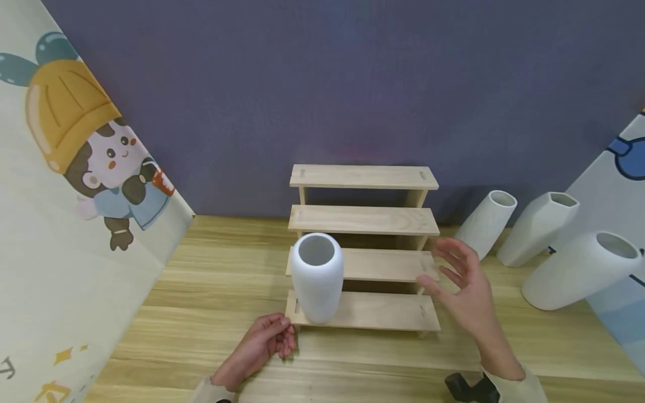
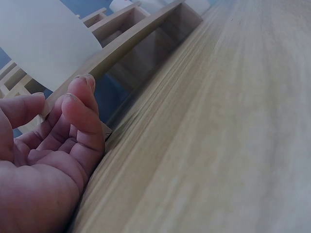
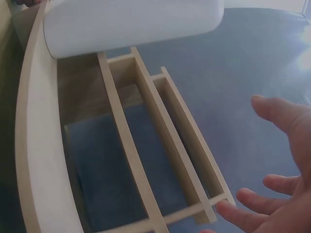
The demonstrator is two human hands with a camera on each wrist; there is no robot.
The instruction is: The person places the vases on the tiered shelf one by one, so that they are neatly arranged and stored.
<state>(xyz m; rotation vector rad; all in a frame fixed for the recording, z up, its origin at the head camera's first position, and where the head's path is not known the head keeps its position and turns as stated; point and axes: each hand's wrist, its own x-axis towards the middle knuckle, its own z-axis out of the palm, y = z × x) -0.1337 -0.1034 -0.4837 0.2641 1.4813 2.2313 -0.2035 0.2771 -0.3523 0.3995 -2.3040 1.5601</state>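
A wooden step stand [image 1: 385, 310] with several tiers sits against the dark back panel. On the left part of its lowest tier a white vase [image 1: 317, 285] stands upright. My left hand [image 1: 264, 341] pinches the front left corner of that tier. In the left wrist view, the thumb lies at the board's edge [image 2: 131, 43] and the curled fingers [image 2: 80, 114] are beneath it. My right hand [image 1: 468, 291] hovers by the stand's right side, thumb and fingers spread, holding nothing. The right wrist view shows its spread fingers [image 3: 252, 208] apart from the vase [image 3: 131, 24].
To the right of the stand are a slim white vase [image 1: 486, 224], an angular white vase [image 1: 536, 229] and a larger rounded white vase [image 1: 574, 274]. A cartoon-printed wall [image 1: 60, 268] bounds the wooden table [image 1: 201, 280] on the left. Another printed panel [image 1: 615, 196] is at right.
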